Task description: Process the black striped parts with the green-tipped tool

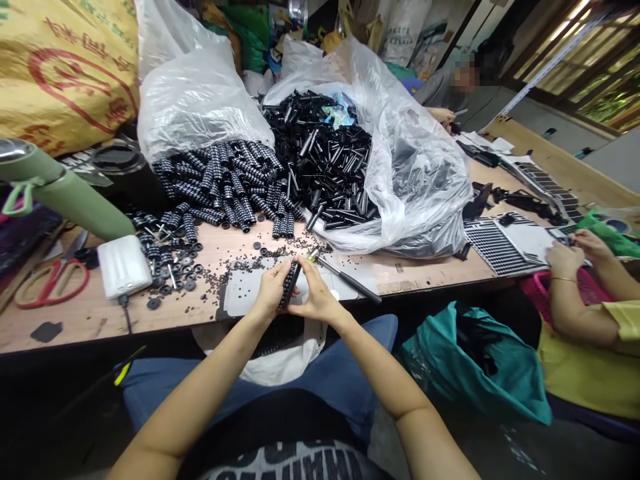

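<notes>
Above the table's front edge, my left hand (273, 290) and my right hand (316, 293) both grip a black cylinder with rows of small white markings (289, 285). It stands tilted between my fingers and thumbs, and its ends are partly covered. Under my hands lies a pale flat board (241, 288) scattered with tiny black pieces. Just right of my right hand rests a tool with a long black handle (353, 281) and a small metal head. Beyond my hands are a heap of similar marked cylinders (220, 180) and a heap of plain black tubes (333, 173).
Clear plastic bags (415, 180) surround the heaps. To the left are red-handled scissors (53, 283), a white power bank (124, 267) with a cable, and a green bottle (75, 197). A teal bag (480, 373) stands right. Co-workers' hands (565, 257) work at the right.
</notes>
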A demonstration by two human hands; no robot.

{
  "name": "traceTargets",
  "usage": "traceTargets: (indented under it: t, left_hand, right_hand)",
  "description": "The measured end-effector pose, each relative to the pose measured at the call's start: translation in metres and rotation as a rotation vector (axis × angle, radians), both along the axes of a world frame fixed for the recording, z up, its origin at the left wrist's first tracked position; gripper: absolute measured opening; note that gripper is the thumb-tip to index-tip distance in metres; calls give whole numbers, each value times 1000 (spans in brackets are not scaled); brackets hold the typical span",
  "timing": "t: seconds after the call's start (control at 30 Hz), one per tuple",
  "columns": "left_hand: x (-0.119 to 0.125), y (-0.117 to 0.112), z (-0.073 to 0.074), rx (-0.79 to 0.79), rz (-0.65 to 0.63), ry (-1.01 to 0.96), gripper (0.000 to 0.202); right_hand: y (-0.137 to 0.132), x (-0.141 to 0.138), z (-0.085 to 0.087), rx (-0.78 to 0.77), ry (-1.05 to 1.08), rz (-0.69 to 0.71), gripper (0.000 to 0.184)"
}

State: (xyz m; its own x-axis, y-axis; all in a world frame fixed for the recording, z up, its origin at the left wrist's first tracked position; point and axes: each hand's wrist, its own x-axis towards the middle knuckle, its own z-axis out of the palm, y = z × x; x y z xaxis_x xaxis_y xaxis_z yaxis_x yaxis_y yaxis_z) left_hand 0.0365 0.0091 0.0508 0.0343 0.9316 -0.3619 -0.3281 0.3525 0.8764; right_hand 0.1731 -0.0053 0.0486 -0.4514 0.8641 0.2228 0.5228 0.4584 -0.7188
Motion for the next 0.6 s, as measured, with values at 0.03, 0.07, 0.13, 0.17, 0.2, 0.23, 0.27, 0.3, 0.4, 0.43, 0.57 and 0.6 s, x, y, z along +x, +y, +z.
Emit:
traceTargets:
  t: [0.03,0.07,0.13,0.17,0.2,0.23,0.27,0.3,0.4,0.43,0.57,0.6]
  left_hand:
    - [1,0,-1,11,2,5,59]
    - [1,0,-1,26,4,11,60]
    - [2,0,-3,56,8,27,60]
    - [2,0,-3,66,12,32,60]
    - [3,-1,-4,67,17,33,59]
    - [3,-1,-4,61,17,29,58]
    - [3,-2,-4,51,14,19,57]
    - [3,-3,-4,43,11,6,55]
    - [3,-6,0,25,-9,-34,51]
    - [3,-7,2,13,-13,-46,49]
    - [5,-9,10,-68,-27,-85,41]
    - [6,-9,12,-78,-33,-85,40]
  right_hand:
    - [-1,0,1,6,4,6,116]
    - [-2,0,2,11,7,14,117]
    - [-4,1,2,15,14,20,121]
    - [-4,1,2,18,23,15,122]
    - [-5,1,1,26,33,12,123]
    - [-5,1,0,37,43,13,123]
    - [-5,2,0,50,52,21,122]
    - [-5,2,0,63,56,37,121]
    - [-4,4,1,91,63,87,116]
    - [-4,5,1,92,70,95,115]
    - [-5,4,1,33,89,76,114]
    - [-6,4,0,10,86,57,115]
